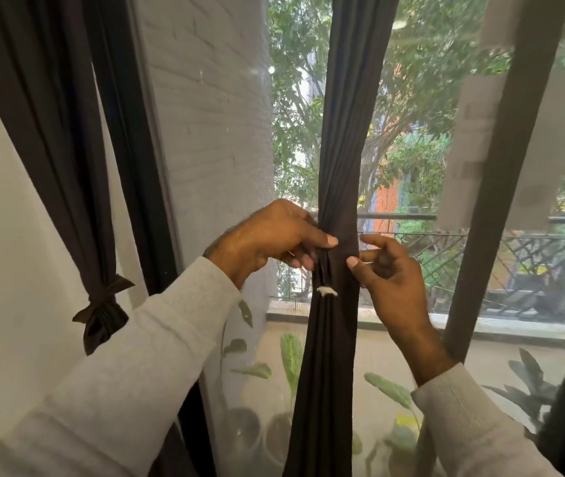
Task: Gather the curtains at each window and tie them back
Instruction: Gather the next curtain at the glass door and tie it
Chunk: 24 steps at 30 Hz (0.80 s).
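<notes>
Dark gathered curtain [337, 187] hangs mid-window, cinched at its narrow waist. Left hand [267, 239] reaches in from the left, thumb and fingers pinching the fabric there; right hand [386, 270] sits just beside it, thumb touching the cloth, fingers loosely curled, holding nothing. Two curtains show: the second curtain [67, 149] hangs already tied at far left.

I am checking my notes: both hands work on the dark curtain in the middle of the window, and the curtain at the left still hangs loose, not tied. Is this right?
Not quite. The head view shows the left curtain already tied with a knotted band. The rest holds: the left hand and right hand work on the middle curtain.
</notes>
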Tool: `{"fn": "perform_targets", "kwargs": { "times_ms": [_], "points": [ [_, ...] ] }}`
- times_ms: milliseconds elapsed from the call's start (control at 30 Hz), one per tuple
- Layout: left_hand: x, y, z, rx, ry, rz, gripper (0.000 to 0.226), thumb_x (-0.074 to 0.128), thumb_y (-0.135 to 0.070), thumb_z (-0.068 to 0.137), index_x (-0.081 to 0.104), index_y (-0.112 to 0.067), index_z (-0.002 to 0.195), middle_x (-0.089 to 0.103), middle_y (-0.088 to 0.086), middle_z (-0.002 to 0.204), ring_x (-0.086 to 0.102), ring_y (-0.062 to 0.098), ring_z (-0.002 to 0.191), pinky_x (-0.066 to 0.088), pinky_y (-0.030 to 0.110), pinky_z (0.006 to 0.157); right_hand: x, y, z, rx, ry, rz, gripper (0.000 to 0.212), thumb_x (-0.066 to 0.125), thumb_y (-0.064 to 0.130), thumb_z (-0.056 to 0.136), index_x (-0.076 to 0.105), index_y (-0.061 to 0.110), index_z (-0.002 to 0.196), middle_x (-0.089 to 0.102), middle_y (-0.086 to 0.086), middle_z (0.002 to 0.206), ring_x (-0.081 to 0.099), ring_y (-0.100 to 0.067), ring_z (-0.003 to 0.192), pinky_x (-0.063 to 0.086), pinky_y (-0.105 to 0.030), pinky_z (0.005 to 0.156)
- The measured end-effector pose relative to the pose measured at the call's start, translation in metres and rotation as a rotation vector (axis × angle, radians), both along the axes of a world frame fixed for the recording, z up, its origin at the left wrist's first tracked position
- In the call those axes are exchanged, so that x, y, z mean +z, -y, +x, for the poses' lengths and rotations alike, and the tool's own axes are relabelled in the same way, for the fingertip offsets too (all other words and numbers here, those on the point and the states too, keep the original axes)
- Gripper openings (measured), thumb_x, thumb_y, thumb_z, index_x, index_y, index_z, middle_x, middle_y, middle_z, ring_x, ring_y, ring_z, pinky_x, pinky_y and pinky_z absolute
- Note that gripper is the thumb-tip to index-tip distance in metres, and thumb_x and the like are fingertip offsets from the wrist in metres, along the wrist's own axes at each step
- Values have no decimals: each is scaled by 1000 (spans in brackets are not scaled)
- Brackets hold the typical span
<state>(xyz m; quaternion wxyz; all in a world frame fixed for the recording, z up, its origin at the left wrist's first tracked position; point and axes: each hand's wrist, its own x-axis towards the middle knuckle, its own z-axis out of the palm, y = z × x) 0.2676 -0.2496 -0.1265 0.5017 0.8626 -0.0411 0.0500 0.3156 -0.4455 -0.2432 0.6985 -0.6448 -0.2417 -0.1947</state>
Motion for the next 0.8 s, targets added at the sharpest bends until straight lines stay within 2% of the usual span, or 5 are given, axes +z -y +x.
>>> {"fn": "perform_targets", "kwargs": {
  "times_ms": [67, 233, 433, 633, 800],
  "points": [
    [0, 3, -1, 2, -17, -69, 21, 91, -17, 85, 77, -2, 83, 78, 20, 78, 73, 24, 59, 57, 28, 55, -1, 1, -14, -8, 81, 14, 32, 79, 18, 95, 65, 23, 123, 76, 4, 102, 74, -26, 88, 62, -42, 79],
    [-5, 17, 4, 10, 16, -99, 32, 88, -22, 90, 78, 8, 95, 79, 21, 80, 78, 27, 64, 59, 29, 57, -5, 4, -35, -53, 328, -224, 28, 79, 45, 88, 75, 22, 103, 72, 13, 104, 71, -15, 98, 59, -28, 81],
    [-9, 24, 10, 71, 124, 35, 32, 86, -25, 91, 75, 5, 91, 78, 18, 74, 74, 27, 59, 54, 26, 48, -5, 9, -21, -110, 223, -115, 11, 75, 3, 95, 76, 13, 99, 74, 11, 88, 68, -3, 79, 53, -17, 73],
    [-13, 23, 22, 63, 196, 101, 34, 89, -24, 86, 76, 1, 104, 81, 15, 87, 81, 30, 77, 69, 49, 73, -8, 15, -14, -118, 403, -271, 24, 74, -9, 89, 79, 11, 101, 75, 3, 98, 70, -13, 92, 52, -15, 76],
    [-18, 17, 29, 16, 277, 121, 28, 93, -17, 81, 81, -9, 105, 81, 3, 96, 80, 20, 88, 67, 48, 85, -17, 23, -8, 17, 275, -162, 26, 67, -18, 89, 69, 7, 98, 76, -7, 101, 74, -23, 100, 61, -38, 89]
  ]
}}
